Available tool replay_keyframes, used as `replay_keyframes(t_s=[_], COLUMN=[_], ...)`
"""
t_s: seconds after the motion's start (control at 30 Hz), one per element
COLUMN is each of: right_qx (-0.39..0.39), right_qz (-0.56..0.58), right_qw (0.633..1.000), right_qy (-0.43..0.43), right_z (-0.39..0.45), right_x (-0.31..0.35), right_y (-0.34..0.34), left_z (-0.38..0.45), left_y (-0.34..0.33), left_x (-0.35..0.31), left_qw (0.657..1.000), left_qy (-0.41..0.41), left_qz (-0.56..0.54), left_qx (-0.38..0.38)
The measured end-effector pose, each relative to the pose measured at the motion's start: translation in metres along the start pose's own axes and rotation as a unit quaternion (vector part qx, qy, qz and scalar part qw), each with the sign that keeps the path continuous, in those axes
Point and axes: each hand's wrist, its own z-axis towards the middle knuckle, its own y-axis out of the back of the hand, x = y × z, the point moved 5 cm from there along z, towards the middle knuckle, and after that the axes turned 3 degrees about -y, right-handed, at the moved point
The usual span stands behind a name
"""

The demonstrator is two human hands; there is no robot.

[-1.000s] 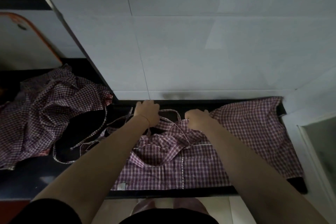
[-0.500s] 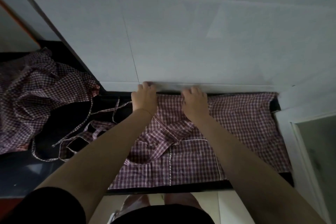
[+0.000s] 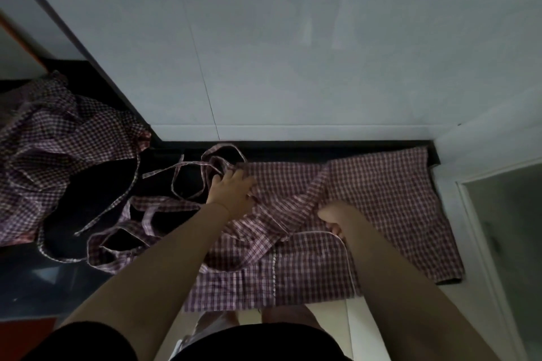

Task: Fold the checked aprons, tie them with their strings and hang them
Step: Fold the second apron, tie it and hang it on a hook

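Both hands sit on the apron point(image 3: 381, 199) spread across the black counter point(image 3: 32, 278). Her left hand point(image 3: 231, 190) lies at the apron's left edge, fingers curled into the strings point(image 3: 187, 182). Her right hand point(image 3: 333, 215) grips a bunched fold at the apron's middle. Left of the apron lies a crumpled pile point(image 3: 58, 143) of checked aprons.

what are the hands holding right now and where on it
Both hands are on the spread apron. The left hand rests at its upper left corner, where the strings begin. The right hand grips a bunched fold near its middle.
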Motion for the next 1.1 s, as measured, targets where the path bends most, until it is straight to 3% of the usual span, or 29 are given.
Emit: replay_keyframes(t_s=[0.13, 0.23, 0.3, 0.37, 0.47, 0.6, 0.67, 0.73, 0.8, 0.97, 1.1], right_qx=[0.023, 0.02, -0.035, -0.098, -0.089, -0.042, -0.053, -0.12, -0.182, -0.167, -0.294], right_qz=[-0.002, -0.064, -0.119, -0.124, -0.105, -0.007, 0.034, 0.056, 0.033, -0.147, -0.139], right_qw=[1.0, 0.998, 0.992, 0.987, 0.99, 0.992, 0.989, 0.977, 0.961, 0.929, 0.883], right_qy=[0.001, 0.016, -0.013, -0.026, 0.027, 0.117, 0.136, 0.166, 0.205, 0.296, 0.339], right_z=[-0.008, -0.001, 0.015, 0.055, 0.047, -0.012, -0.014, -0.01, -0.012, -0.022, -0.03], right_x=[-0.013, -0.011, -0.014, -0.015, 0.004, 0.022, 0.023, 0.026, 0.03, 0.064, 0.101], right_y=[0.001, -0.007, -0.015, -0.026, -0.041, -0.034, -0.032, -0.029, -0.025, -0.018, 0.011], left_z=[-0.013, -0.027, -0.033, -0.029, -0.02, -0.022, -0.025, -0.026, -0.023, -0.013, -0.013], left_y=[0.015, 0.024, 0.032, 0.04, 0.042, 0.01, -0.004, -0.004, 0.006, 0.065, 0.111], left_x=[0.015, 0.045, 0.062, 0.058, 0.02, -0.031, -0.04, -0.037, -0.028, -0.003, 0.017], left_qw=[0.995, 0.977, 0.965, 0.971, 0.993, 0.988, 0.986, 0.988, 0.986, 0.976, 0.941], left_qy=[0.07, 0.185, 0.225, 0.194, 0.05, -0.038, -0.037, -0.02, -0.004, 0.039, 0.105], left_qz=[0.012, 0.101, 0.132, 0.131, 0.059, -0.132, -0.112, -0.104, -0.142, -0.213, -0.168], left_qx=[-0.068, -0.014, -0.003, -0.059, -0.093, 0.07, 0.118, 0.111, 0.082, -0.028, -0.274])
